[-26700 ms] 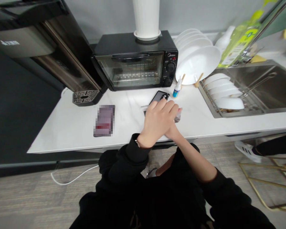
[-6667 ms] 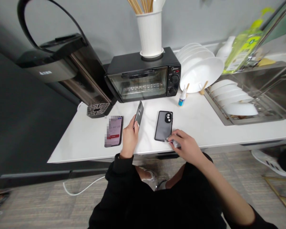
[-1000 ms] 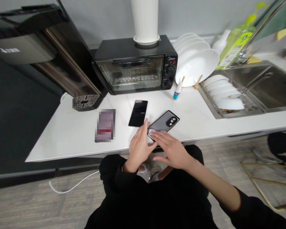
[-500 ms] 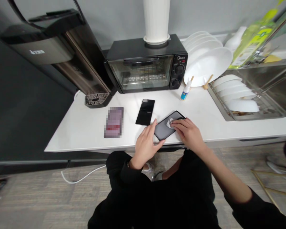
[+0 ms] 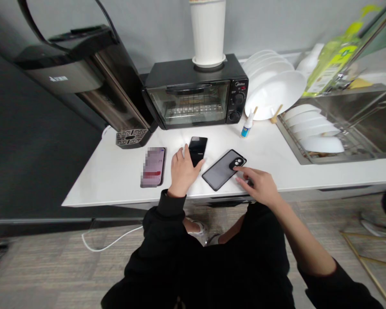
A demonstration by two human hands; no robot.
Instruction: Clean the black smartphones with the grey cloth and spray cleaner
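A phone with a grey back and black edge lies on the counter, its black camera bump facing up. My right hand is over its right end, with the index finger stretched to the camera bump and the thumb apart below. The other fingers curl under, and anything inside them is hidden. My left hand straddles the lower part of a black phone, fingers spread along its left side and thumb at its right edge. Further left lies a third phone, screen lit and partly pixelated.
A toaster oven with a white pot on top stands behind, beside a drink dispenser. A small spray bottle, racked plates, a soap bottle and a sink with bowls are rightward.
My left hand has left the grey-backed phone and moved left to the black phone. The white wad under my right fingers no longer shows, and the camera bump is uncovered.
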